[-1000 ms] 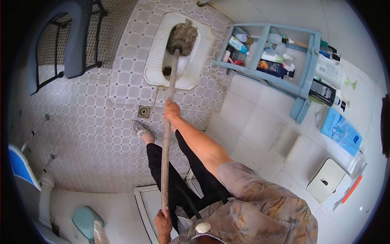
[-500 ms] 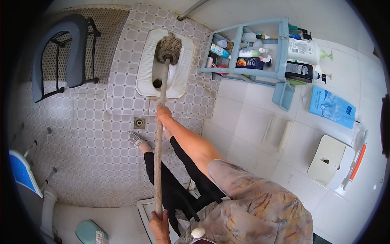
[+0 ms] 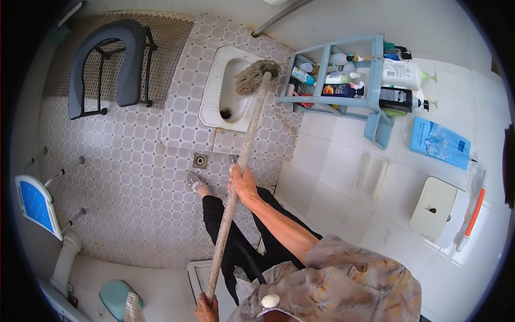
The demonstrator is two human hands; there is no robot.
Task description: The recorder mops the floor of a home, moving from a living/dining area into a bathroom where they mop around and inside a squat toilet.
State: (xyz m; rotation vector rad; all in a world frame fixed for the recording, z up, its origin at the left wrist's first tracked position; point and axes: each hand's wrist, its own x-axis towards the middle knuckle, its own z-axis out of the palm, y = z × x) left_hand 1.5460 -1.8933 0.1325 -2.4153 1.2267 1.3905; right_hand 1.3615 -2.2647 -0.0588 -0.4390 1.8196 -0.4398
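Observation:
Both hands hold a long-handled mop (image 3: 230, 206), its pale wooden handle slanting up and to the right. My right hand (image 3: 244, 184) is wrapped round the middle of the handle, with that arm stretched forward. Close to the lower edge, my left hand (image 3: 206, 309) grips the handle's near end; some of its fingers are hidden. The grey-brown, stringy mop head (image 3: 255, 79) lies across the right rim of a white squat toilet (image 3: 209, 104), partly over the bowl and partly over the raised tiles beside it.
A grey U-shaped commode chair (image 3: 130, 70) stands on a brown mat at the left. At the right are a light-blue shelf rack (image 3: 374, 72) of bottles, a blue packet (image 3: 440, 142) and a white step stool (image 3: 432, 212). A floor drain (image 3: 200, 160) lies before my feet.
The mop head has moved right, from inside the toilet bowl onto its right rim. My right hand has drawn back nearer to me, and the handle leans further right. The whole view has shifted slightly.

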